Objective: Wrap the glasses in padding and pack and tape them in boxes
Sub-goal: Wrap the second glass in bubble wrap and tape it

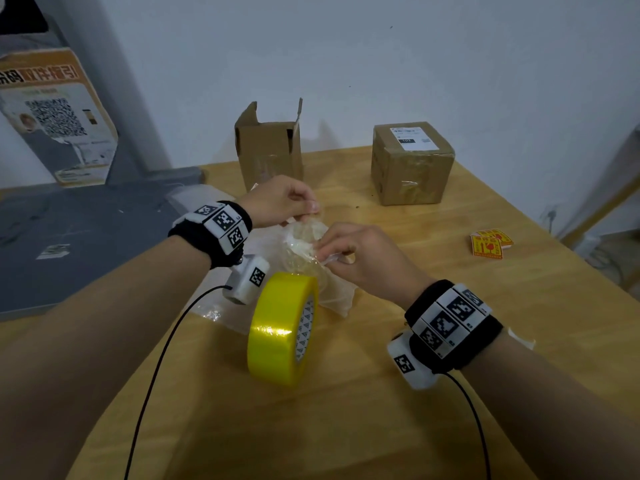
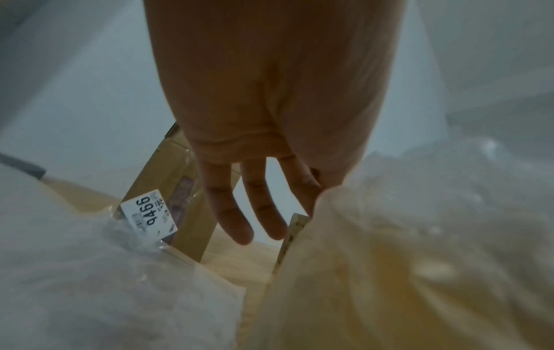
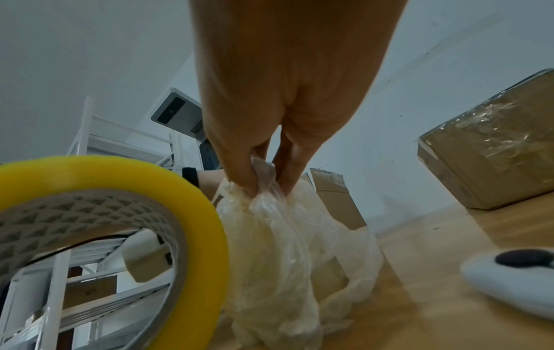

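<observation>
Both hands work the padding bundle [image 1: 313,251] lying on the surface [image 1: 450,375] just beyond the tape roll [image 1: 282,327]: the right hand [image 1: 360,258] pinches its gathered top from the near side, the left hand [image 1: 280,200] pinches it from the far side, toward the open box [image 1: 268,147].

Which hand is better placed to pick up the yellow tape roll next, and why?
The right hand: the tape roll stands nearer its wrist, opening facing it. Both hands currently pinch the padding; the left hand is farther away.

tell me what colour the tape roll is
Yellow, with a grey triangle-patterned core; the tape roll shows best in the head view.
</observation>
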`<move>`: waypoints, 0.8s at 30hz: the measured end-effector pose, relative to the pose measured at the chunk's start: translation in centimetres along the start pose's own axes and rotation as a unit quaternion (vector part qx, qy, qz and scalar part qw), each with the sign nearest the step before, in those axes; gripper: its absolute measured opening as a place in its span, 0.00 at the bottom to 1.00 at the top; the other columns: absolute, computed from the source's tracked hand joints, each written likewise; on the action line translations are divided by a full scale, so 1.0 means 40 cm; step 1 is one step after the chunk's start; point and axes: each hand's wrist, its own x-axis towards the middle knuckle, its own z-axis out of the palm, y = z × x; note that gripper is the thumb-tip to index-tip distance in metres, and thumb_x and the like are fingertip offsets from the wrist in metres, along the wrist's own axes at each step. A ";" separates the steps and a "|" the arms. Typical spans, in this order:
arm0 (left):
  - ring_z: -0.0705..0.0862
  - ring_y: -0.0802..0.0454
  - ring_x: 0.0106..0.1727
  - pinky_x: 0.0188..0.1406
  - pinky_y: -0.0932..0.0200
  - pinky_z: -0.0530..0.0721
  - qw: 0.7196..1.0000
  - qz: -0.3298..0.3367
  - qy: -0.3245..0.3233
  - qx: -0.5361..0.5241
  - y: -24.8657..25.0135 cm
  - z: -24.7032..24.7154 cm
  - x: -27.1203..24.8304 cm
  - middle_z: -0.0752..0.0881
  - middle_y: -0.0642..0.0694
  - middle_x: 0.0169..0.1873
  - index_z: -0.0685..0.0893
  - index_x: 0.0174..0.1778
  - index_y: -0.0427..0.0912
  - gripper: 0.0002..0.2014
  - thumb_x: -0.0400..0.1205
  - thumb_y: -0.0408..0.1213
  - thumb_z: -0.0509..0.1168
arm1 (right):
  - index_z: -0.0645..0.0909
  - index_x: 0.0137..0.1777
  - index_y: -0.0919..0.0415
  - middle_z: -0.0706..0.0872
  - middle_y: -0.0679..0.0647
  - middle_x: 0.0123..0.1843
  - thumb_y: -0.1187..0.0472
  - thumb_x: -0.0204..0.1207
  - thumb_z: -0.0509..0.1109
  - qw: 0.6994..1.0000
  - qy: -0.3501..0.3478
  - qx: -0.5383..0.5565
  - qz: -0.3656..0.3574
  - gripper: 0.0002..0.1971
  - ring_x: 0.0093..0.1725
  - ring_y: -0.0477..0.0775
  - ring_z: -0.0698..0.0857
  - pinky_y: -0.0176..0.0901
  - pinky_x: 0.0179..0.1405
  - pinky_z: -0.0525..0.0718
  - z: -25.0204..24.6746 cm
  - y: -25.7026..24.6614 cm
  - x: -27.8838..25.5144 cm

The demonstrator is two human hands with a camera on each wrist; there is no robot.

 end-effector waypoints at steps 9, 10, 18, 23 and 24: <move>0.83 0.60 0.36 0.37 0.57 0.84 0.998 -0.055 -0.043 0.006 -0.046 0.017 -0.025 0.88 0.61 0.34 0.92 0.43 0.50 0.10 0.87 0.45 0.68 | 0.94 0.49 0.64 0.93 0.53 0.56 0.75 0.76 0.77 1.000 -0.019 0.008 0.016 0.08 0.54 0.47 0.91 0.32 0.49 0.85 -0.024 -0.006 -0.009; 0.83 0.60 0.36 0.37 0.57 0.85 0.997 -0.064 -0.044 0.022 -0.051 0.016 -0.032 0.89 0.61 0.37 0.91 0.42 0.53 0.11 0.88 0.44 0.67 | 0.94 0.48 0.64 0.94 0.53 0.57 0.76 0.75 0.76 1.000 -0.020 0.000 0.017 0.10 0.55 0.46 0.91 0.31 0.52 0.85 -0.027 -0.005 -0.008; 0.81 0.67 0.28 0.29 0.67 0.78 0.998 -0.044 0.013 0.036 -0.053 0.022 -0.069 0.90 0.49 0.37 0.92 0.42 0.56 0.10 0.87 0.44 0.67 | 0.94 0.50 0.59 0.80 0.50 0.58 0.71 0.77 0.78 0.997 -0.017 -0.032 0.067 0.07 0.46 0.44 0.84 0.31 0.44 0.81 -0.025 -0.025 -0.020; 0.82 0.48 0.48 0.47 0.53 0.76 0.983 -0.075 -0.006 0.166 -0.081 0.019 -0.072 0.84 0.49 0.42 0.88 0.50 0.44 0.15 0.88 0.52 0.63 | 0.94 0.48 0.59 0.87 0.48 0.49 0.75 0.77 0.76 0.997 -0.005 -0.007 0.076 0.11 0.42 0.53 0.86 0.43 0.39 0.82 -0.019 -0.023 -0.023; 0.82 0.49 0.49 0.46 0.57 0.75 0.985 -0.066 0.005 0.157 -0.082 0.017 -0.076 0.84 0.50 0.44 0.88 0.57 0.43 0.14 0.88 0.48 0.65 | 0.94 0.49 0.58 0.88 0.49 0.49 0.75 0.77 0.76 0.996 -0.005 -0.001 0.085 0.12 0.43 0.53 0.86 0.46 0.41 0.84 -0.022 -0.025 -0.024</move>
